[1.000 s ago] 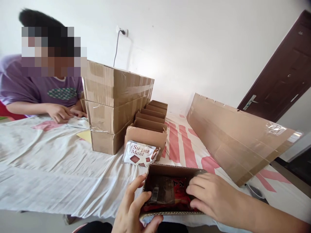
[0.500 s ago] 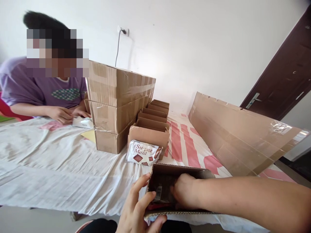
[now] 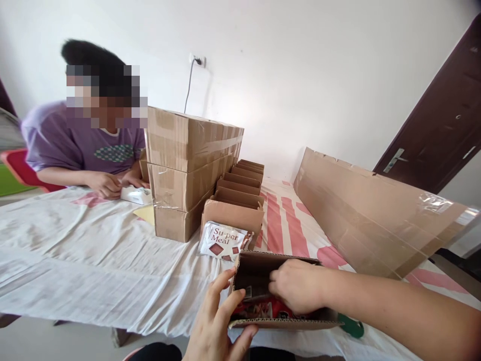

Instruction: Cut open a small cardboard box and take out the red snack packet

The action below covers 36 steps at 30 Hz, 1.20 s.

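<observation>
An open cardboard box (image 3: 291, 325) sits at the near edge of the cloth-covered table. My left hand (image 3: 216, 318) grips its left end, thumb on the near side and fingers along the rim. Inside the box, my right hand (image 3: 300, 287) has its fingers curled over the contents; anything between them is hidden. Red packets (image 3: 259, 308) lie at the bottom, partly covered by the hand. A white "Su-per Meal" pouch (image 3: 224, 240) leans against another open box (image 3: 233, 213) just beyond.
Taped cartons (image 3: 171, 188) are stacked at centre left, with a row of open boxes beside them. A cardboard sheet (image 3: 372, 210) stands along the right. Across the table, a person in purple (image 3: 86, 135) handles a white item (image 3: 135, 194). Something green (image 3: 351, 326) lies right of my box.
My right hand has come up a little inside the box, and more of the red packets shows. My left hand keeps its hold. The whole view has shifted slightly.
</observation>
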### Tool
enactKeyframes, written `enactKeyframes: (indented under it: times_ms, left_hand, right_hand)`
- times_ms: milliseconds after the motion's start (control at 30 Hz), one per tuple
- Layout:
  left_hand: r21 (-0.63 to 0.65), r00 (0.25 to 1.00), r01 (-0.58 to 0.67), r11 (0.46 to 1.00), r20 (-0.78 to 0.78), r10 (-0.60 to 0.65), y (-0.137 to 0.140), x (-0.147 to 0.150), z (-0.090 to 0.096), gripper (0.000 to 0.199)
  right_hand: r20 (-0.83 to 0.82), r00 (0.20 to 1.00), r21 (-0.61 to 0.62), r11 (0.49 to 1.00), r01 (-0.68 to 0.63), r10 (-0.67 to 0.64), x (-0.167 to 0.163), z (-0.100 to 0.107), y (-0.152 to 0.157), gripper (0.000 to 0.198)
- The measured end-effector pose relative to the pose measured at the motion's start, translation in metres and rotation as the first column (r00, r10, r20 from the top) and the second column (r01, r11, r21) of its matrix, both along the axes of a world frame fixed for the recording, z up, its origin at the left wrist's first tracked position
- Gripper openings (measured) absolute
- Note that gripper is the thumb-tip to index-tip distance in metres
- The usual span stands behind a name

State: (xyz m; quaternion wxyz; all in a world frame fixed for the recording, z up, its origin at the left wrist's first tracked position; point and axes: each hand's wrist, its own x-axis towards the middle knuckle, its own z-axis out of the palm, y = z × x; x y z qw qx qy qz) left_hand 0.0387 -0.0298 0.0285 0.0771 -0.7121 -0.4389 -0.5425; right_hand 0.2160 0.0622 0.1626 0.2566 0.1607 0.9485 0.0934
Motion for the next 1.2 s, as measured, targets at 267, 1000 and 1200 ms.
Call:
enactKeyframes:
  times_ms: [267,1000,1200]
  left_hand:
    - [-0.053,0.999,-0.032,0.998,-0.029,0.03,0.01,-0.002,-0.003,0.051]
    - [-0.42,0.677,0.674,0.608,0.68,-0.281,0.15,-0.003,0.161,0.059]
    - [-0.409,0.688,0.556,0.724,0.715,-0.124,0.174,-0.007,0.149,0.061]
  right_hand:
    - [-0.418,0.907,-0.043,0.999,0.029,-0.044,0.04,0.04,0.01,0.021]
    - [-0.578,0.226,-0.802,0.597,0.017,-0.784,0.062,0.091,0.108,0.034]
    - [-0.422,-0.027,-0.898,0.422,-0.125,-0.906,0.057,0.05,0.133,0.068]
